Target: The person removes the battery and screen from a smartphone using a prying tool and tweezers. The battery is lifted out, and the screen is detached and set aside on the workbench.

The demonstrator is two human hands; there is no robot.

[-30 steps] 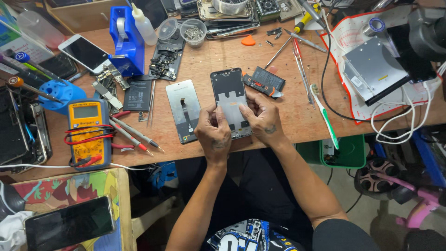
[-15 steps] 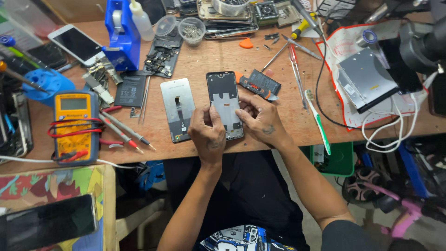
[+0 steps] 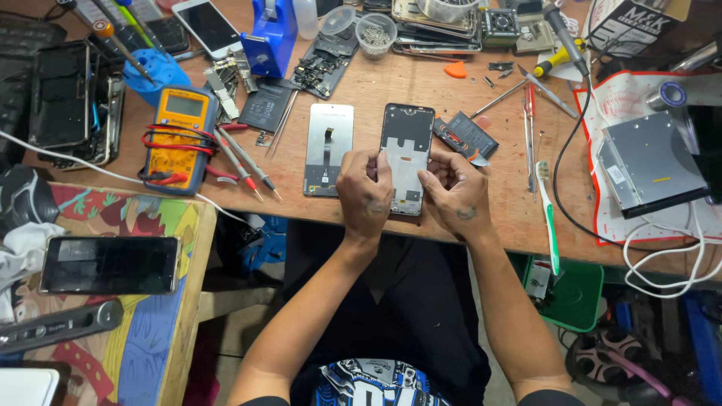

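Right at the near edge of the wooden workbench [image 3: 466,83], both hands are on an opened phone frame [image 3: 407,143] lying flat, its long side running away from the person. Left hand [image 3: 364,197] covers the frame's lower left corner, fingers curled down and pinching its left edge, thumb pressed onto the inner face. Right hand [image 3: 455,197] sits at the frame's lower right, fingers bent and bunched against that edge; can't really tell if the fingertips are gripping anything small, they're hidden behind the knuckles.

Just left of the frame, almost touching it, lies a pale display panel [image 3: 328,149] with a little ribbon cable showing. Further left of the frame there's a yellow multimeter [image 3: 179,135] with red probes [image 3: 244,162] fanned out beside it. Just right of the frame, a small dark battery-like part [image 3: 468,137] sits tilted. Further right, a green-handled toothbrush [image 3: 547,214] lies lengthwise, and past that a grey optical drive [image 3: 648,162]. Behind the frame: a clear cup of screws [image 3: 374,33] and a blue tape dispenser [image 3: 272,34].
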